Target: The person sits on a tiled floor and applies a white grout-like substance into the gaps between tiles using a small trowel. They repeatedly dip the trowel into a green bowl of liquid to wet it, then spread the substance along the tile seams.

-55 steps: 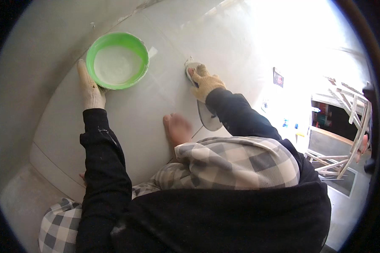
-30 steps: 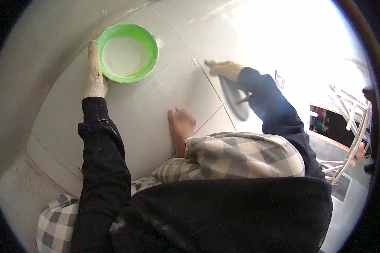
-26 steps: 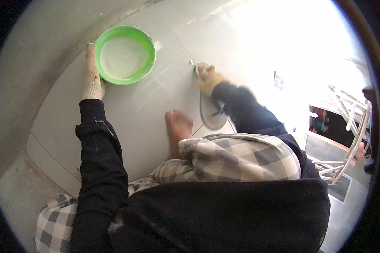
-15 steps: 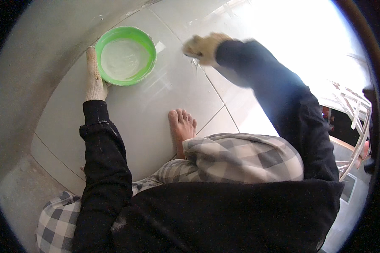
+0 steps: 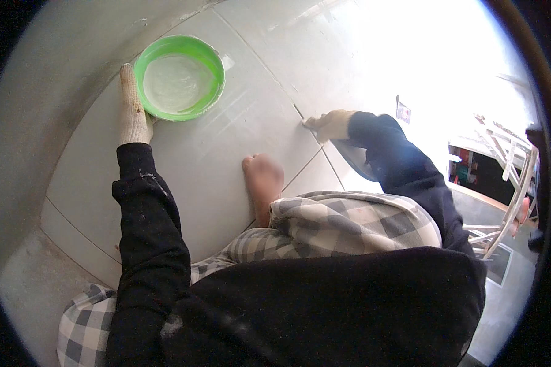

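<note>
Head view — left fingers point(image 5: 127, 85) gripping green bowl point(image 5: 187, 44) of white paste point(image 5: 176, 82) — right fingers point(image 5: 316, 123) clasping grey tool point(image 5: 352, 159).

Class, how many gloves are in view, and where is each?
2: one on the left hand, beside the green bowl; one on the right hand, by a tile joint.

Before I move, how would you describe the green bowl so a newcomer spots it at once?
Start with the pale tiled floor, then its upper left, beside the grey wall. There the cream-gloved left hand touches the side of a round green bowl holding white contents. Its vivid green sets it apart from the pale floor and that hand.
</note>
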Available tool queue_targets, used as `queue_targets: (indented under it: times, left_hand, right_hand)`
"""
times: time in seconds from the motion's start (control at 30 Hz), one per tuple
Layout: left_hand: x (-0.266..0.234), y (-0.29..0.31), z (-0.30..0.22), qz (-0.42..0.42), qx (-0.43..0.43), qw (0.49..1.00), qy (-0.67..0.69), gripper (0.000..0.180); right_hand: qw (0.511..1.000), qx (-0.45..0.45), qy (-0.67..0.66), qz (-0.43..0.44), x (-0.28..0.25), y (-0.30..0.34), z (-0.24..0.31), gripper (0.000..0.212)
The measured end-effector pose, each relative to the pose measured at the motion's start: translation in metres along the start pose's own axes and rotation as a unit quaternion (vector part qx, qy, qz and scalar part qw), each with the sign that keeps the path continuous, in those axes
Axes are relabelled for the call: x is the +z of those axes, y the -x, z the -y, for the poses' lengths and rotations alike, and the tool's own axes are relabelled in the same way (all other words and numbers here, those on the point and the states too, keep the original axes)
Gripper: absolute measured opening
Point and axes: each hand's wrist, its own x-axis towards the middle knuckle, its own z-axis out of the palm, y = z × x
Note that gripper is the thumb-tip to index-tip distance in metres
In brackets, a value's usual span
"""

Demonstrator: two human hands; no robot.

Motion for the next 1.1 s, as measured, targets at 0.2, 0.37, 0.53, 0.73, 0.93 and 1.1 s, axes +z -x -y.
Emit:
queue_targets:
  times: [0.2,0.37,0.53,0.73,0.93,1.1]
  left_hand:
    - [-0.005,0.000,-0.007,0.023,-0.061,0.997,0.036,0.084]
    - [-0.005,0.007,-0.013,0.025,-0.047,0.998,-0.020,0.088]
    - [-0.005,0.008,-0.011,0.015,-0.037,0.999,0.034,0.085]
    - [-0.013,0.008,-0.013,0.032,-0.035,0.998,0.036,0.091]
    - [-0.018,-0.002,-0.010,0.042,-0.060,0.997,0.033,0.092]
    - [-0.017,0.003,-0.010,0.042,-0.080,0.996,0.008,0.094]
  right_hand:
    - [0.951,0.056,-0.191,-0.237,0.006,-0.015,0.044,0.065]
    - [0.997,0.018,0.068,-0.031,0.028,0.005,0.058,0.066]
    - [0.968,-0.125,0.179,-0.125,-0.076,-0.011,0.030,0.049]
    - [0.949,-0.132,0.247,-0.147,-0.185,-0.095,0.084,0.063]
    - [0.961,-0.127,0.238,-0.060,-0.142,-0.074,0.053,0.062]
    - [0.992,-0.018,0.126,-0.013,-0.018,-0.009,0.015,0.051]
